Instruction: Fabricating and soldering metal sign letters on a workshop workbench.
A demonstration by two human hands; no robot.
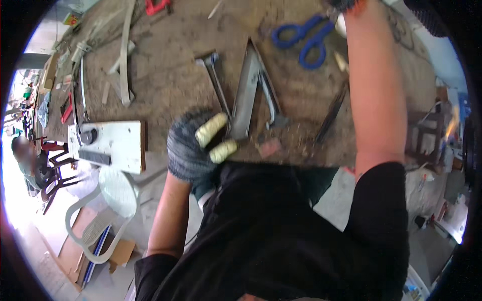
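Observation:
A hollow metal letter shaped like an N [245, 103] lies on the worn wooden workbench [170, 60]. My left hand [193, 145], in a grey knit glove with cream-coloured wrapping on two fingers, grips its lower left corner between those fingers. At the top edge my right hand [350, 6] reaches far across the bench, its glove dark with some orange. Most of that hand is cut off, and its fingers cannot be made out. Blue-handled scissors [306, 40] lie just left of it; their blades are hidden near my right forearm.
A slim dark tool [331, 115] lies right of the letter. Metal strips [125, 55] and a red tool [157, 6] occupy the far left. A white board [120, 145] juts out at the bench's left edge, above a pale chair [118, 193]. Another person [27, 160] is far left.

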